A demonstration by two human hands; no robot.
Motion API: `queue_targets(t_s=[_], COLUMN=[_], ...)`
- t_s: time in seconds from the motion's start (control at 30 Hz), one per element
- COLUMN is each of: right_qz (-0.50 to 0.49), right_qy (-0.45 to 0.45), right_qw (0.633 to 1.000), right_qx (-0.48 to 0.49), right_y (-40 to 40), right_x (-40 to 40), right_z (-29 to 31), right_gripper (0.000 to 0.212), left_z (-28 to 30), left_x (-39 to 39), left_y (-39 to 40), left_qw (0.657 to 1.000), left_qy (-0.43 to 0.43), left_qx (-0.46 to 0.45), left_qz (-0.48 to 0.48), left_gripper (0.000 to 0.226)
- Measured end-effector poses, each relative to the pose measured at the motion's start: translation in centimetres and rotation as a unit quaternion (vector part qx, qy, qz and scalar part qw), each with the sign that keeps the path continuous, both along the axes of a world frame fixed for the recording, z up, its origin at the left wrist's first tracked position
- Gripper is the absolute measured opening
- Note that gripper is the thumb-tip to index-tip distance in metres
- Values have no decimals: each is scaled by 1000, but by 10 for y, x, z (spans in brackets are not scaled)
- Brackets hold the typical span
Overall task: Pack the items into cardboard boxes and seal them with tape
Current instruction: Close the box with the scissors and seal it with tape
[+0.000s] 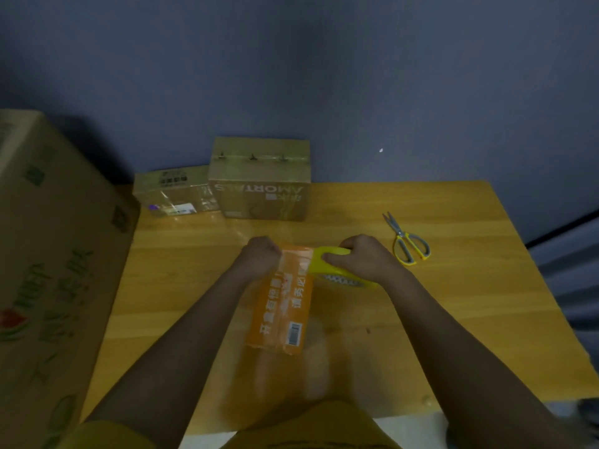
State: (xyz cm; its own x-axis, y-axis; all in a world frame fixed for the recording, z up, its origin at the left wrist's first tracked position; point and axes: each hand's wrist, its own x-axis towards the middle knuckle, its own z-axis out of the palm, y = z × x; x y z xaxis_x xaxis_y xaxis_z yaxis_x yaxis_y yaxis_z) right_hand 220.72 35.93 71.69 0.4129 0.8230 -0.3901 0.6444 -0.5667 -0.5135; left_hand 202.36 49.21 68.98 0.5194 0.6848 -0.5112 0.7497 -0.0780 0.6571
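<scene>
An orange box (280, 314) with white print and a barcode lies lengthwise on the wooden table (453, 319) in front of me. My left hand (261, 254) curls over the box's far left corner and holds it. My right hand (359, 259) grips a yellow roll of tape (337, 270) at the box's far right corner. A shiny strip of clear tape appears to run across the box's far end between the two hands.
Two taped cardboard boxes stand at the table's back: a taller one (262, 189) and a low one (176, 192) to its left. A large printed carton (55, 270) fills the left side. Yellow-handled scissors (406, 239) lie to the right of my right hand.
</scene>
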Motion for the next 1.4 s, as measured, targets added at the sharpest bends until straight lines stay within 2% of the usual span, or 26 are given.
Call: queue_targets(t_s=[0.13,0.23,0.3,0.4,0.47,0.57,0.63,0.73,0.77,0.83,0.87,0.93,1.07,1.13,1.27,1.4], right_qz=[-34,-51,-66,-80,-102,-120,-130,-142,-134,-115,-118,-136,-135,-123,-52,-35], right_qy=[70,82,103,202,236,196,184,125,87,40,42,68,56,11,-147,-167], right_qw=[992,988,984,963,948,956,961,976,985,992,992,988,987,991,987,983], right_qx=[104,122,129,159,186,180,160,106,69,13,5,20,66,47,-40,-70], right_y=[-7,-10,-13,-24,-32,-36,-36,-42,-46,-51,-52,-53,-52,-48,-35,-29], right_x=[1,-1,0,8,9,0,-4,0,3,8,12,19,26,24,12,9], right_z=[12,15,17,24,23,10,-1,-8,-9,-9,-9,-6,-4,-7,-14,-24], right_gripper=[52,49,45,30,21,34,44,50,58,89,99,106,80,80,84,82], left_z=[18,37,49,63,72,80,78,85,88,92,91,83,60,45,12,-9], left_x=[2,8,11,12,15,24,26,22,21,21,22,19,-5,-14,-21,-26], left_y=[-2,-7,-10,-11,-11,-20,-28,-30,-30,-34,-35,-31,-15,-14,-25,-27], left_qw=[994,985,983,975,969,958,955,952,948,939,941,953,973,979,981,980], left_qy=[-96,-162,-176,-182,-184,-136,-118,-151,-156,-147,-150,-157,-128,-116,-103,-88], left_qx=[0,-14,41,129,166,249,266,264,275,303,297,258,179,146,128,156], left_qz=[57,58,33,25,12,-39,-51,-23,-35,-69,-60,-12,71,84,100,87], left_gripper=[19,20,21,20,19,16,15,14,15,15,16,17,18,17,17,17])
